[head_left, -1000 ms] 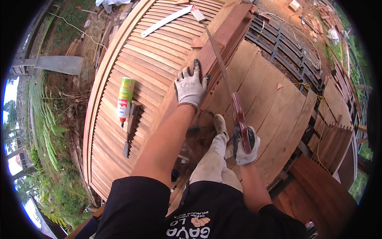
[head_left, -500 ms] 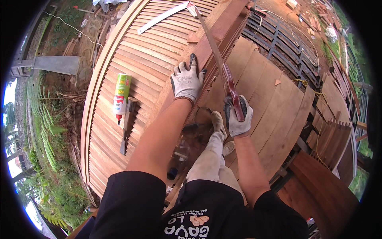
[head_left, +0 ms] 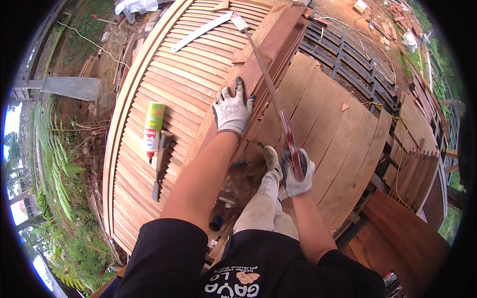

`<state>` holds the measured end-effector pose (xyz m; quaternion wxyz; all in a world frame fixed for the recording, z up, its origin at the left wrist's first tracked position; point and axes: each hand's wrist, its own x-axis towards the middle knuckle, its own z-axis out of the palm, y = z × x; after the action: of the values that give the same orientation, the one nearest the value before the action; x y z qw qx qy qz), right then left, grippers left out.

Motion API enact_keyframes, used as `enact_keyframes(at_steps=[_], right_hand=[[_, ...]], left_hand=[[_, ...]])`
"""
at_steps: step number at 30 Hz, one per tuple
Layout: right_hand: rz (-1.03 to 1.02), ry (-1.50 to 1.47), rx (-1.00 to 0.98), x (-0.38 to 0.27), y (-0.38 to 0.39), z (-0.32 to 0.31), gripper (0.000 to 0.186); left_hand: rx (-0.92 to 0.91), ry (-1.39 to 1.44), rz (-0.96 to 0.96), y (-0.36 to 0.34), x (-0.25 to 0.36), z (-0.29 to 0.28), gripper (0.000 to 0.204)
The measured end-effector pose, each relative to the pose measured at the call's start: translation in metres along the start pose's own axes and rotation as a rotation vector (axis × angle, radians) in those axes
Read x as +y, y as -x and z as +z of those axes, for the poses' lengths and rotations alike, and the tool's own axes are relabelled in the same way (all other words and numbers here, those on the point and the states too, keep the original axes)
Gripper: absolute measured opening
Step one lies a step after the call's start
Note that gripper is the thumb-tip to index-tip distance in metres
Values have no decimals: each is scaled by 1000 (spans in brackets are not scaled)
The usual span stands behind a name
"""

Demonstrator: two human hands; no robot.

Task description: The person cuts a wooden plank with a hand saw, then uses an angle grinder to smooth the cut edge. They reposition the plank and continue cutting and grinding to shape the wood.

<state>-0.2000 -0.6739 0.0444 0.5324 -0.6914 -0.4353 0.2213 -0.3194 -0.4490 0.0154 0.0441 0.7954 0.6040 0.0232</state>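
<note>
My left hand [head_left: 233,110], in a light grey glove with dark fingertips, lies on the timber frame rail of a slatted wooden panel [head_left: 194,69], fingers spread. In my right hand [head_left: 299,174], also gloved, is the dark red handle of a handsaw [head_left: 290,139]. Its long, narrow blade slants away from me across a reddish-brown board [head_left: 278,37] along the rail. A small triangular wood piece [head_left: 239,56] sits left of the blade. Near the blade's far end rests a try square [head_left: 201,32]. Whether the teeth are in a cut is too small to tell.
A green and white glue bottle [head_left: 154,124] and a chisel [head_left: 160,171] lie on the slats at left. Wide planks [head_left: 323,119] form a surface at right, with a dark metal grid [head_left: 343,54] beyond. My shoe [head_left: 271,158] is below, near a dark cylindrical object [head_left: 216,223].
My right hand has drawn the handsaw back toward me. My left hand stays on the rail, and the whole view has shifted slightly.
</note>
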Motion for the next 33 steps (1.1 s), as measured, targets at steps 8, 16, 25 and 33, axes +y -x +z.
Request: enact_keyframes(at_steps=[8, 16, 25, 33], right_hand=[[67, -127, -68, 9, -53, 24, 16], [139, -28, -49, 14, 34, -17, 13], [74, 185, -105, 21, 63, -32, 18], [-4, -105, 12, 3, -37, 15, 12]], left_hand=[[-3, 4, 19, -2, 1, -1, 76], [-17, -42, 2, 1, 1, -1, 77], [-4, -42, 8, 3, -4, 7, 77], [-11, -35, 3, -2, 2, -1, 76]])
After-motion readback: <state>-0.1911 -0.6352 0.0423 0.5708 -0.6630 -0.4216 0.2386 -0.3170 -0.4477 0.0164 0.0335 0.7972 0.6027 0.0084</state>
